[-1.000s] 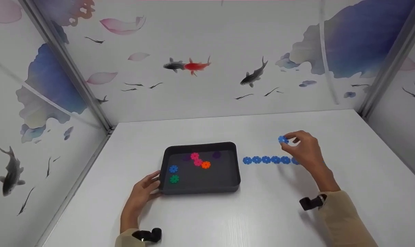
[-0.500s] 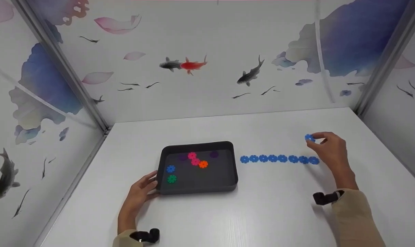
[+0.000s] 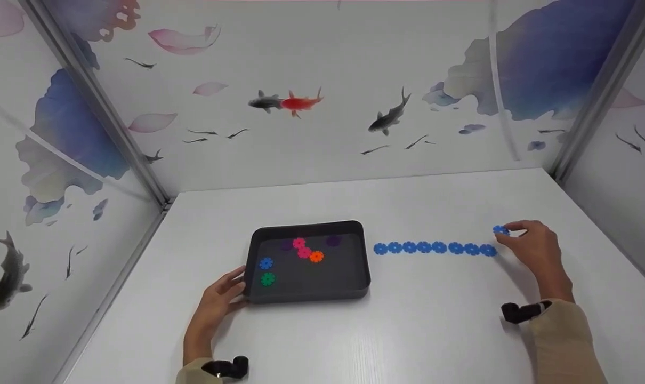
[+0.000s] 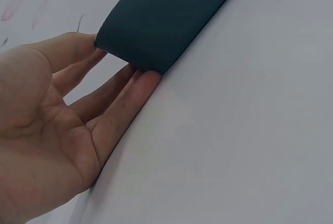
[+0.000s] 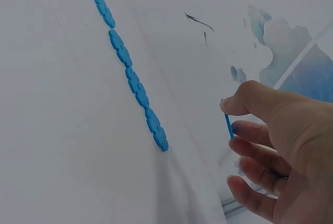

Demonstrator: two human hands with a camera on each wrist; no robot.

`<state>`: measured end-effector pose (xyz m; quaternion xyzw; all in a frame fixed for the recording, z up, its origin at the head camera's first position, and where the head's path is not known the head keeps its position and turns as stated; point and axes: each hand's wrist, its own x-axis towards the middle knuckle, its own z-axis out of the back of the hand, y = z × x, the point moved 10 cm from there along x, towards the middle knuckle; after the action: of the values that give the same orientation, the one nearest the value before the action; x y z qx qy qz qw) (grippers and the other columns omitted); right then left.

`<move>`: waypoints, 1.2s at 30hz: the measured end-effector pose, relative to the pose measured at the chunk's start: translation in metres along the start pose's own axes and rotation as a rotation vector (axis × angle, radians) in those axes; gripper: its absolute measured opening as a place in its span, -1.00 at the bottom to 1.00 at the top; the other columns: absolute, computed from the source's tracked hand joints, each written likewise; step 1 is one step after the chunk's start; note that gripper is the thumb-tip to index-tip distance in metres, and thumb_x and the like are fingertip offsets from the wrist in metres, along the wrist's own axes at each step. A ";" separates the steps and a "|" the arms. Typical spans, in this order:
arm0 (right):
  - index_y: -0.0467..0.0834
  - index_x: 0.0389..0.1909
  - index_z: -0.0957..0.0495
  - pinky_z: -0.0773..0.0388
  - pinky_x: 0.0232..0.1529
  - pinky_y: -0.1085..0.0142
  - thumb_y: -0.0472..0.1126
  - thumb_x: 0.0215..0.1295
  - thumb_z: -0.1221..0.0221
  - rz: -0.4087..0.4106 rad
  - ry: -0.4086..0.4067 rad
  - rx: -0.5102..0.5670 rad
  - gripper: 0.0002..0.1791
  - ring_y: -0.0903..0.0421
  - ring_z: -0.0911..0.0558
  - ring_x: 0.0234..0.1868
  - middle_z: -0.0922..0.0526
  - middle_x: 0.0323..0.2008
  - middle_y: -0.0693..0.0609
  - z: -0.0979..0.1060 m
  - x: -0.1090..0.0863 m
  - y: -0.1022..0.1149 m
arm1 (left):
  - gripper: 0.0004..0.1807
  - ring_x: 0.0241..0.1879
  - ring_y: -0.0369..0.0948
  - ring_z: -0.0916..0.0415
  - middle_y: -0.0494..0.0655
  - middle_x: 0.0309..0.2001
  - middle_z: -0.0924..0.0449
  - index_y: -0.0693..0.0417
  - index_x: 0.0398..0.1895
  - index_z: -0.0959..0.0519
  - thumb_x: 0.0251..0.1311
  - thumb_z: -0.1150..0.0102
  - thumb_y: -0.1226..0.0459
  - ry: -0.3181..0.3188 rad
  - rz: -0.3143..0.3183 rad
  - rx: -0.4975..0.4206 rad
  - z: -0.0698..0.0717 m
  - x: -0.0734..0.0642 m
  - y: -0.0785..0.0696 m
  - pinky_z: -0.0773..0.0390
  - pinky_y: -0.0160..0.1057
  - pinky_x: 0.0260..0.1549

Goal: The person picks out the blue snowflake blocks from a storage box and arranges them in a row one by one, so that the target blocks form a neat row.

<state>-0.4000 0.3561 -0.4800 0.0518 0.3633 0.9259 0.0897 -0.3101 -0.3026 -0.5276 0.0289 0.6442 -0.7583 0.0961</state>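
Note:
My right hand (image 3: 537,249) pinches a small blue snowflake disc (image 3: 500,230) between thumb and fingertips, just beyond the right end of a row of blue snowflake discs (image 3: 438,247). Edge-on in the right wrist view, the pinched disc (image 5: 229,125) shows as a thin blue line, apart from the row. At the left end of the dark grey tray (image 3: 312,295), my left hand (image 3: 216,298) rests its fingers against the wall. The left wrist view shows these fingers (image 4: 122,112) extended, touching the tray's corner.
Inside the tray lie a blue disc (image 3: 266,263), a green disc (image 3: 267,279), an orange disc (image 3: 316,256), two pink discs (image 3: 304,253) and dark purple discs (image 3: 333,241). Printed wall panels (image 3: 248,154) enclose the white table (image 3: 322,346) at the back and sides.
With the blue disc, my right hand has moved right past the row, then lowered toward the table, uncovering the row's right end. My left hand stays at the tray.

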 end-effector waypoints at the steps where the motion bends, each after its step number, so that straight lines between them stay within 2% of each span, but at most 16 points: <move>1: -0.33 0.21 -0.50 -0.54 -0.29 0.30 0.08 0.36 -0.22 -0.007 0.021 -0.005 -0.37 -0.23 -0.54 -0.02 -0.47 0.12 -0.42 -0.001 0.000 -0.003 | -0.47 0.37 0.13 -0.39 0.24 0.42 -0.35 -0.01 0.45 -0.37 0.43 -0.10 0.29 0.000 0.001 0.003 0.000 0.000 0.000 -0.63 0.02 0.19; 5: -0.34 0.24 -0.47 -0.59 0.01 -0.10 0.12 0.37 -0.20 -0.032 0.106 -0.012 -0.33 -0.31 -0.48 0.09 -0.42 0.19 -0.46 -0.008 -0.002 -0.012 | -0.45 0.39 0.16 -0.37 0.24 0.44 -0.33 -0.01 0.46 -0.35 0.43 -0.11 0.26 0.006 -0.002 0.012 0.000 -0.001 0.000 -0.60 0.05 0.23; 7: -0.34 0.26 -0.44 -0.47 0.19 -0.27 0.17 0.36 -0.18 -0.050 0.150 -0.010 -0.28 -0.39 -0.41 0.20 -0.35 0.28 -0.50 -0.012 -0.003 -0.016 | -0.45 0.39 0.17 -0.37 0.25 0.44 -0.33 -0.01 0.46 -0.36 0.43 -0.11 0.26 0.006 -0.006 0.011 0.000 -0.001 0.000 -0.59 0.06 0.23; 10: -0.34 0.29 -0.41 -0.29 0.33 -0.38 0.23 0.36 -0.15 -0.083 0.204 -0.006 -0.23 -0.48 -0.26 0.35 -0.23 0.38 -0.52 -0.017 -0.005 -0.023 | -0.45 0.39 0.17 -0.36 0.25 0.44 -0.33 0.00 0.46 -0.35 0.43 -0.12 0.26 0.010 -0.011 0.010 0.000 0.000 0.001 -0.59 0.06 0.24; 13: -0.34 0.30 -0.40 -0.25 0.33 -0.40 0.24 0.36 -0.13 -0.100 0.235 -0.004 -0.21 -0.49 -0.20 0.39 -0.20 0.41 -0.51 -0.019 -0.007 -0.027 | -0.45 0.39 0.17 -0.37 0.25 0.44 -0.33 0.00 0.46 -0.35 0.43 -0.12 0.25 0.011 -0.010 0.007 0.000 0.001 0.001 -0.59 0.06 0.23; 23: -0.37 0.27 -0.41 -0.30 0.30 -0.38 0.13 0.40 -0.15 -0.077 0.232 -0.012 -0.30 -0.43 -0.34 0.30 -0.41 0.28 -0.46 -0.021 -0.009 -0.029 | -0.46 0.37 0.15 -0.39 0.25 0.42 -0.35 -0.02 0.46 -0.36 0.43 -0.11 0.24 0.003 0.004 0.013 0.001 0.000 0.002 -0.59 0.04 0.24; 31: -0.37 0.28 -0.40 -0.32 0.28 -0.38 0.09 0.38 -0.18 -0.091 0.254 -0.043 -0.31 -0.43 -0.36 0.28 -0.40 0.28 -0.46 -0.022 -0.007 -0.032 | -0.46 0.39 0.16 -0.37 0.24 0.44 -0.33 -0.04 0.47 -0.35 0.44 -0.10 0.24 -0.001 0.003 0.040 0.002 0.001 0.001 -0.59 0.04 0.24; 36: -0.40 0.26 -0.42 -0.34 0.30 -0.35 0.07 0.39 -0.17 -0.066 0.264 -0.043 -0.33 -0.44 -0.36 0.28 -0.40 0.28 -0.48 -0.024 -0.006 -0.032 | -0.46 0.37 0.15 -0.39 0.24 0.43 -0.34 -0.02 0.46 -0.36 0.44 -0.11 0.26 0.003 -0.004 0.023 0.001 -0.001 0.001 -0.61 0.03 0.21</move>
<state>-0.3941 0.3626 -0.5194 -0.0843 0.3537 0.9287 0.0726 -0.3094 -0.3039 -0.5278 0.0296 0.6355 -0.7659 0.0932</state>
